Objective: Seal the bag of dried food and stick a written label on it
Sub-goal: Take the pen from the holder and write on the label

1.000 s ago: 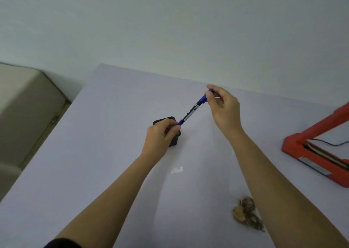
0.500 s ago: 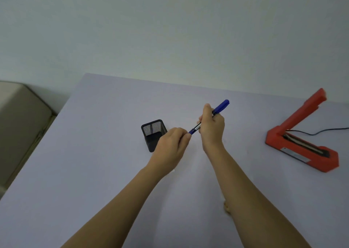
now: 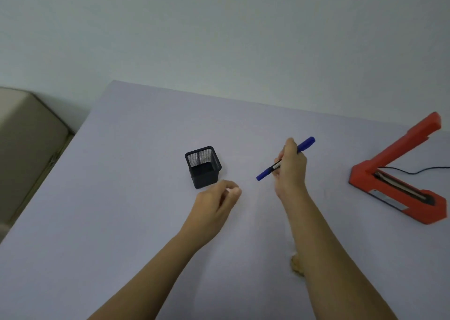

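Observation:
My right hand [image 3: 289, 171] grips a blue pen [image 3: 305, 145] above the table, its blue lower end pointing down-left. My left hand [image 3: 215, 207] hovers just in front of the black mesh pen holder [image 3: 203, 167], fingers curled with nothing visible in them. Only a brown edge of the bag of dried food [image 3: 295, 266] shows beside my right forearm; the rest is hidden. No label is in view.
A red heat sealer [image 3: 399, 180] stands at the right with its arm raised and a black cable trailing right. The lilac table [image 3: 121, 197] meets a pale wall at the back. A beige padded seat [image 3: 26, 137] lies past the left table edge.
My hands have come apart: the left hand let go of the pen's lower end and dropped down-left. The right hand keeps the pen. The view has tilted up.

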### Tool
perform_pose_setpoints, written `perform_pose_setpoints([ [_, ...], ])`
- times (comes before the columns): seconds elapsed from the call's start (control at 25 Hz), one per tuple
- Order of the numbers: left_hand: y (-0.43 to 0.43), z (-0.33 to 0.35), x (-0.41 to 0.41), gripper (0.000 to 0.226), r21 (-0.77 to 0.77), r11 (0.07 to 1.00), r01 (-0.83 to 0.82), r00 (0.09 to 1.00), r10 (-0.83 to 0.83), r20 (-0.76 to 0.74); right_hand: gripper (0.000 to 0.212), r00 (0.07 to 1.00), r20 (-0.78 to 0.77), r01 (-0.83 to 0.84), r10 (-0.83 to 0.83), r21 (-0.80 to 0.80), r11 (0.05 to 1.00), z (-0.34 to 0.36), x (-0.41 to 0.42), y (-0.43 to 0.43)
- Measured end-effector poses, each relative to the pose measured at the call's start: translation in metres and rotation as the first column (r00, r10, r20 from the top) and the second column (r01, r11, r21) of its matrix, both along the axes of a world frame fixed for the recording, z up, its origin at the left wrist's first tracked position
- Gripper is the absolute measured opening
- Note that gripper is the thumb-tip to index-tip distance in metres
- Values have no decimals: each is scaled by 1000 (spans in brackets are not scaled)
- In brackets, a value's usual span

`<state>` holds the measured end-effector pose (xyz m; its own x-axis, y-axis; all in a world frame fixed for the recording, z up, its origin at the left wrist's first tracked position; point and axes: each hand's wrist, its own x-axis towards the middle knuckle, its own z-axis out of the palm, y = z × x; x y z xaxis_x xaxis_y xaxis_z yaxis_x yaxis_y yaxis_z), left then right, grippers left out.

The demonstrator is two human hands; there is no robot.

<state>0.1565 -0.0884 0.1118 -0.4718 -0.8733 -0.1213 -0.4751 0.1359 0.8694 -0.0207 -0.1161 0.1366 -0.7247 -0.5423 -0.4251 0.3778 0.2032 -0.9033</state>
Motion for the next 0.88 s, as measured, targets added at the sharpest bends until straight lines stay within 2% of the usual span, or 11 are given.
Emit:
perform_pose_setpoints([
  [0.08,3,9,-20,22,-11,998,66,995,-65,78,35,999,-22,-44,44,3,999,-8,26,7],
  [0.2,9,7,-30,24,-123,991,47,986,-27,162,36,1000,19,-11,11,-47,999,-10,34,12],
  [0.36,16,10,-39,25,-116,993,-33,998,39,47,37,998,52,-16,21,-99,995,-7,27,15],
  [0.48,20,14,-45,29,-143,990,-22,998,30,56,38,997,70,-30,38,-115,993,-5,20,16],
  [0.56,23,17,-47,33,-72,997,-37,999,38,11,39,995,82,-52,63,-125,991,-5,15,16],
  [0.68,27,20,-51,39,162,980,-113,981,136,-137,38,988,130,-63,78,-116,991,-9,17,21],
  [0.8,39,10,-37,42,383,908,-169,934,272,-231,35,967,251,88,-53,-134,987,-5,-9,22],
  [0.88,52,-9,-13,44,453,857,-247,912,363,-190,37,969,226,142,-103,-165,976,-1,-36,18],
])
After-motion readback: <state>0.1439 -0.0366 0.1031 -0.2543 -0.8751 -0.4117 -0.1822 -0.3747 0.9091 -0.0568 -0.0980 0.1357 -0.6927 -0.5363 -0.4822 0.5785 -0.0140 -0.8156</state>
